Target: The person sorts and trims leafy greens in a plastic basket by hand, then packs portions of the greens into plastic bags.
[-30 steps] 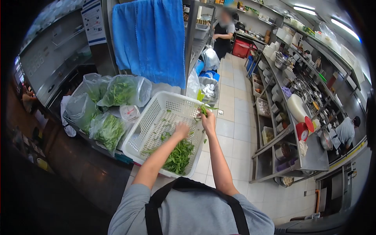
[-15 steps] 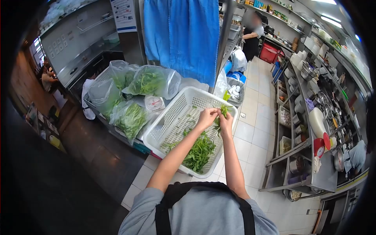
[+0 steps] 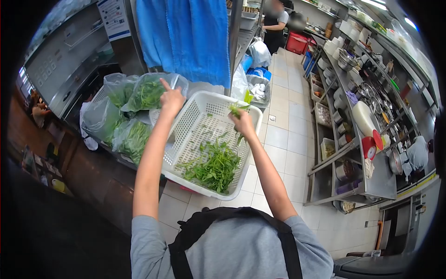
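A white perforated basket [image 3: 186,116] stands before me, with a heap of leafy greens [image 3: 216,165] in its near part and loose bits scattered further back. Over its far right corner, my right hand [image 3: 243,123] is closed around a small bunch of green stems [image 3: 236,110]. My left hand [image 3: 172,99] is beyond the basket's left rim, in front of a clear plastic bag of greens [image 3: 147,95]. Its index finger is stretched out, the other fingers partly hidden; nothing shows in it. Whether it touches the bag I cannot tell.
More bagged greens [image 3: 132,139] lie left of the basket. A blue cloth [image 3: 186,42] hangs behind. On the right runs a metal rack [image 3: 320,169] loaded with bowls and utensils. A person [image 3: 275,25] stands at the back, and a red bin [image 3: 297,43] is close by.
My left hand has left the stems and reached left toward the bagged greens. The right hand keeps the bunch over the basket's far right side. The view has shifted to the right.
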{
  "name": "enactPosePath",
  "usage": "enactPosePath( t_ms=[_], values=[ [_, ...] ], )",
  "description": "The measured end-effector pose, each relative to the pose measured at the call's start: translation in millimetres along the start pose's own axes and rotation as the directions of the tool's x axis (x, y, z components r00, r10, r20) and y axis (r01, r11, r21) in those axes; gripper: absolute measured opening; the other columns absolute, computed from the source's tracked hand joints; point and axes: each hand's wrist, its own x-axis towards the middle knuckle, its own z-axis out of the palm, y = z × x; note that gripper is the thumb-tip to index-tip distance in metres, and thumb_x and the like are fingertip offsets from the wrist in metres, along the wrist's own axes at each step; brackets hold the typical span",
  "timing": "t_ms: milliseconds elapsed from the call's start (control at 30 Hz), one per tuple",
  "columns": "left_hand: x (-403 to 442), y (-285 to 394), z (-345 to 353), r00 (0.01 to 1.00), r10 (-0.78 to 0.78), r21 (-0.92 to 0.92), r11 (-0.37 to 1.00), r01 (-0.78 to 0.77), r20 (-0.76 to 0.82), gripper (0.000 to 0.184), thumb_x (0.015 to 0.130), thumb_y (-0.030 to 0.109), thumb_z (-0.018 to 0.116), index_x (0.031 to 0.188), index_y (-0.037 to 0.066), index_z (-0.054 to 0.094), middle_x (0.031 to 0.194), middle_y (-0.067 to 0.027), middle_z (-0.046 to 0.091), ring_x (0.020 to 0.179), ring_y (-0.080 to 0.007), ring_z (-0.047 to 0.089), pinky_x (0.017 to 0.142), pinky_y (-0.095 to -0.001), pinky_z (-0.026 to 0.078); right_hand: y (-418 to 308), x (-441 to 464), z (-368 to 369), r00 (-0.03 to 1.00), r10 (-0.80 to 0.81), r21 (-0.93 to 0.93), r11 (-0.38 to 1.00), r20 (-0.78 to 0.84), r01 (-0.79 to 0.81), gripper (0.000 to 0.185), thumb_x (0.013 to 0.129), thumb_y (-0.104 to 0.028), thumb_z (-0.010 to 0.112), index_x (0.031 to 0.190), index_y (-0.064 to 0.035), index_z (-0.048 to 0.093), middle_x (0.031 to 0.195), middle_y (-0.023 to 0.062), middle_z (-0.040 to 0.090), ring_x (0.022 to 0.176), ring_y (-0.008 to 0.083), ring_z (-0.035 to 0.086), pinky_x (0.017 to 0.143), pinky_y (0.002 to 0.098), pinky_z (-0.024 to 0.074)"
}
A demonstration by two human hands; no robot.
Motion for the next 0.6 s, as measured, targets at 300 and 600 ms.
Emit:
enactPosePath(
  t_ms=[300,600],
  values=[
    [42,-68,-38,0.828,0.041,-0.428,0.841,-0.331,-0.559,0.052,0.068,-0.002,0.058,0.118,-0.007,0.045,0.122,-0.0255,0.046,0.095,-0.0384,0.058,0.080,-0.0436,0.049,68,-8,110,0.861,0.384,-0.496,0.848,0.333,-0.186,0.032,0.067,-0.019,0.067,0.094,-0.0020,0.061,0.094,0.0201,0.061,0.089,0.0329,0.060,0.077,0.0400,0.0488],
    [-1,-35,-115,0.998,0.061,-1.000,-0.007,0.008,0.007,0.067,0.074,0.003,0.062,0.129,-0.010,0.026,0.088,-0.0120,0.057,0.070,-0.0169,0.061,0.064,-0.0303,0.055,72,31,64,0.725,0.385,0.070,0.857,0.571,-0.510,0.023,0.077,-0.018,0.061,0.097,-0.0069,0.060,0.091,0.0105,0.062,0.075,0.0167,0.059,0.065,0.0303,0.0480]
  ],
)
